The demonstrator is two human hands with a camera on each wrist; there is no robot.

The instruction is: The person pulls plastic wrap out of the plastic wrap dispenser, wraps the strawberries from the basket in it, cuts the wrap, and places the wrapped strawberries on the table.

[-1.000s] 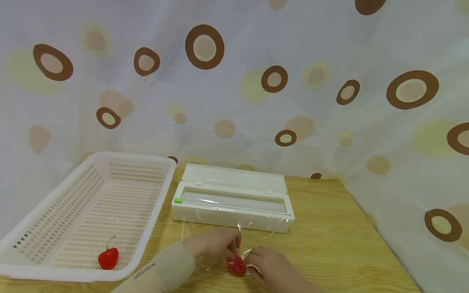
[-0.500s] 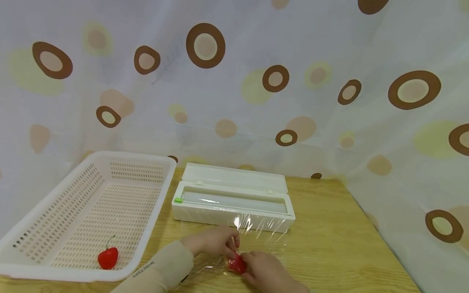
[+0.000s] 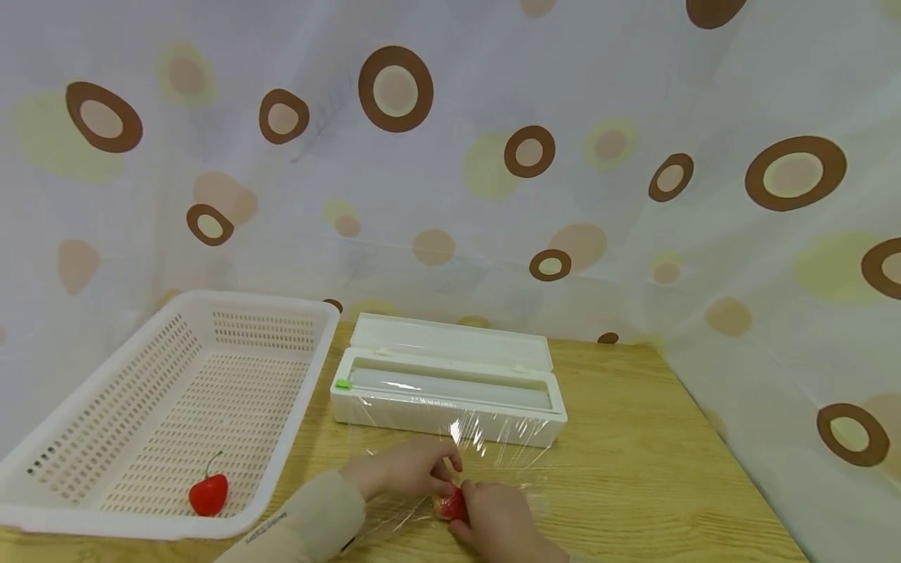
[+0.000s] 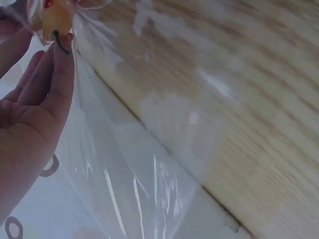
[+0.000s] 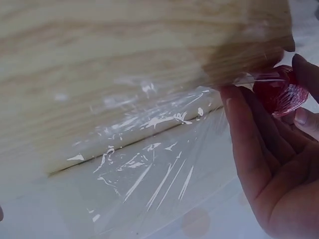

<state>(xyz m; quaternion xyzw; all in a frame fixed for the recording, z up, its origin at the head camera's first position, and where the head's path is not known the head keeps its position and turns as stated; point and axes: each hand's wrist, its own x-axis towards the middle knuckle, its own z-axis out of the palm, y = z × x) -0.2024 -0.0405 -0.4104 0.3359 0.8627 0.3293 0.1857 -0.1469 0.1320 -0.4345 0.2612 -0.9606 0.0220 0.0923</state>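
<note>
A red and yellowish fruit (image 3: 450,504) wrapped in clear film is between the two hands near the table's front. My left hand (image 3: 415,469) pinches it from the left; in the left wrist view its fingers (image 4: 62,64) lie beside the fruit's yellowish end (image 4: 56,20) and green stem. My right hand (image 3: 503,520) grips its right side, with thumb and fingers round the red part (image 5: 281,92) in the right wrist view. Clear film (image 5: 144,169) stretches creased from the fruit to the white wrap box (image 3: 450,418), whose lid is up with a roll inside.
A white perforated basket (image 3: 281,438) stands at the left, holding a red cherry-shaped fruit (image 3: 209,495) with a green stem. The wrap box lies behind the hands, its green slider (image 3: 343,384) at the left end. A patterned curtain (image 3: 436,195) hangs behind the wooden table (image 3: 633,453).
My right hand has moved left and closed in on the wrapped fruit, covering more of it. The left hand has barely shifted. The film between fruit and box shows more creases.
</note>
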